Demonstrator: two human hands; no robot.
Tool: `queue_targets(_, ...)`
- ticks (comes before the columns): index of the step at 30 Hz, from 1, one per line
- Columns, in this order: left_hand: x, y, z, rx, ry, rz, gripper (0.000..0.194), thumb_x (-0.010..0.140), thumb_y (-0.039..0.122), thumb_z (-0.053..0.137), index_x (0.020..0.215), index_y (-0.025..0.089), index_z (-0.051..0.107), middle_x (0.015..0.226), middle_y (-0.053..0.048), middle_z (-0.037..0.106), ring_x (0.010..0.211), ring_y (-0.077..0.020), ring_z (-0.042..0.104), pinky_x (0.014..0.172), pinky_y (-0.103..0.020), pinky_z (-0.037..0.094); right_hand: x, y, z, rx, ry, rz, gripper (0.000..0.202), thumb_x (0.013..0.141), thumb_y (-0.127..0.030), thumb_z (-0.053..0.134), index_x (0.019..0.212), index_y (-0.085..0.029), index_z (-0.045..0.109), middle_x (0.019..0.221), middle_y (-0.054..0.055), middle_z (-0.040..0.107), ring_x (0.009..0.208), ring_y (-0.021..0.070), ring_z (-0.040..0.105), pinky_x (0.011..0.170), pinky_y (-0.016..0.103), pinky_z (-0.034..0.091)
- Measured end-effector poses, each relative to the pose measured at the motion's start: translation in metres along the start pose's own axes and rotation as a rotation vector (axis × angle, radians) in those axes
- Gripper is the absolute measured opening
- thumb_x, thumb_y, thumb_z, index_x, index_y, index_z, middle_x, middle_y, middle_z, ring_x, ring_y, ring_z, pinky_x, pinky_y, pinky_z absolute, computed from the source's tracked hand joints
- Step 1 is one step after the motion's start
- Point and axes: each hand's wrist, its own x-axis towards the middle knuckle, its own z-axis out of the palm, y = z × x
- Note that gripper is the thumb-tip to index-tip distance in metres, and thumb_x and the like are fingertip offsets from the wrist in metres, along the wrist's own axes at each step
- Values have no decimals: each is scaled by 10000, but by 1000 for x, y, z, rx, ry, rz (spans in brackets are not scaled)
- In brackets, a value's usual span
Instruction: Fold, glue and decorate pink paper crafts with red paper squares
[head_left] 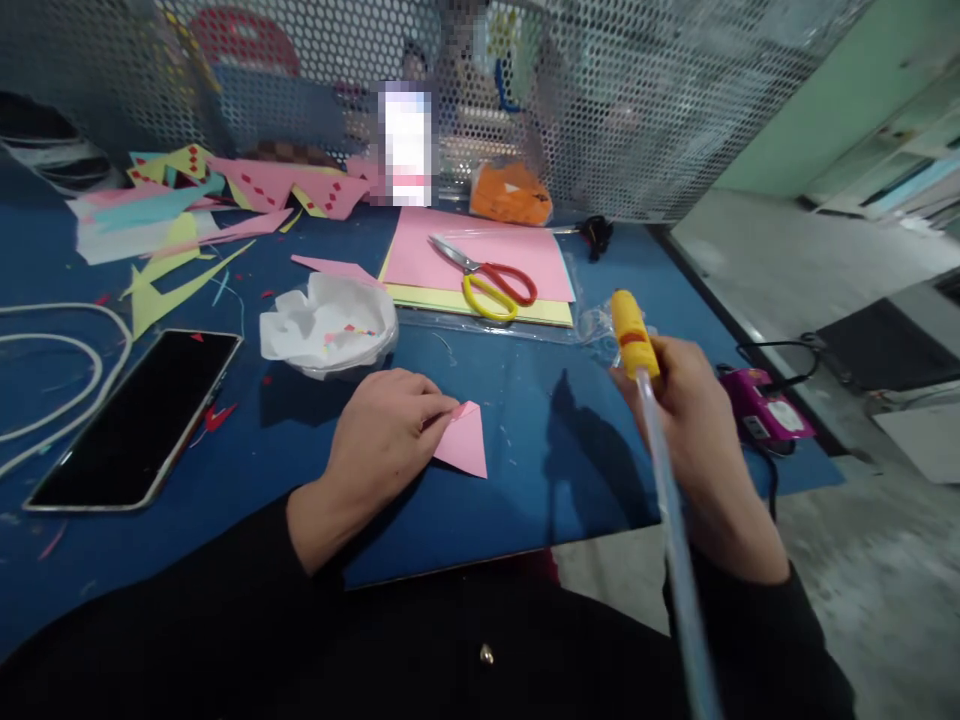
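Observation:
My left hand [386,445] is closed, thumb and fingers pinching the upper left edge of a small folded piece of pink paper [466,448] on the blue table. In my right hand [690,430] is a yellow hot glue gun [634,330], raised above the table's right side and pointing away from me. A long clear glue stick [675,530] runs from its back end toward me. Just beyond my left hand stands a crumpled white paper bowl [330,330] with tiny coloured scraps inside.
Scissors [487,280] with red and yellow handles lie on coloured paper sheets [420,240]. At left are a phone [142,420], a white cable [97,340] and paper cuttings [172,270]. A purple box [765,405] with a cord sits right. A perforated metal screen [600,110] borders the back.

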Motion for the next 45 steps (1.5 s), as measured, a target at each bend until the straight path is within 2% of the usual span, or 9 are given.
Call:
queue_targets(4,-2,-2,2,57,0,38,251,954,296,576,861,266,806,803,0,743,789,-208,632,731,-357,396,35,21,-3,-304,22,15,341,847,-254,561,1151,-129,654,1127,193,626,912,282,616,806,441,489)
queue_targets(7,-2,-1,2,76,15,42,244,955,282,578,851,263,798,805,5,758,822,-212,654,728,-352,387,53,34,3,-476,-90,60,268,883,-258,536,1057,-108,675,1113,214,618,849,259,608,749,402,458)
queue_targets(15,-6,1,3,121,49,62,237,966,346,596,851,244,776,748,13,746,738,-195,653,686,-351,353,57,40,15,-568,-147,58,291,889,-212,497,1053,-52,677,1080,272,640,915,328,613,762,434,438)
queue_targets(21,-17,1,0,126,18,169,204,973,235,571,902,255,761,935,42,774,869,-199,671,730,-361,378,27,3,2,-464,126,-28,463,900,-201,486,1342,-79,548,1301,248,619,1134,362,603,937,525,466)
queue_targets(23,-21,2,-2,157,-8,203,189,947,176,577,958,244,753,1010,26,770,931,-218,666,780,-376,401,4,-21,4,-248,214,-236,484,937,-184,437,1416,-131,475,1251,166,685,1111,296,642,968,506,485)
queue_targets(27,-28,6,-5,262,-46,278,204,914,120,562,1018,187,724,1074,-31,759,995,-256,647,877,-415,430,-41,-67,29,107,-138,-610,626,909,-72,390,1526,-146,313,1264,131,702,1154,226,652,976,441,534)
queue_targets(30,-32,8,-6,323,-46,325,238,911,110,547,1095,125,697,1089,-72,751,1011,-273,638,919,-429,437,-60,-80,52,115,-283,-639,623,902,-45,347,1523,-83,306,1391,184,616,1291,251,578,1041,491,504)
queue_targets(34,-33,9,-6,343,-62,344,267,913,112,560,1150,113,684,1099,-82,746,1027,-274,630,925,-427,441,-67,-75,66,13,-293,-620,554,910,-67,358,1459,3,394,1402,249,585,1340,290,541,1077,531,476)
queue_targets(45,-33,7,-7,312,-57,358,266,912,114,553,1139,97,691,1061,-109,741,1038,-281,618,920,-418,451,-71,-84,58,-196,-280,-779,508,912,-169,414,1330,93,534,1349,270,618,1305,333,570,1114,495,456)
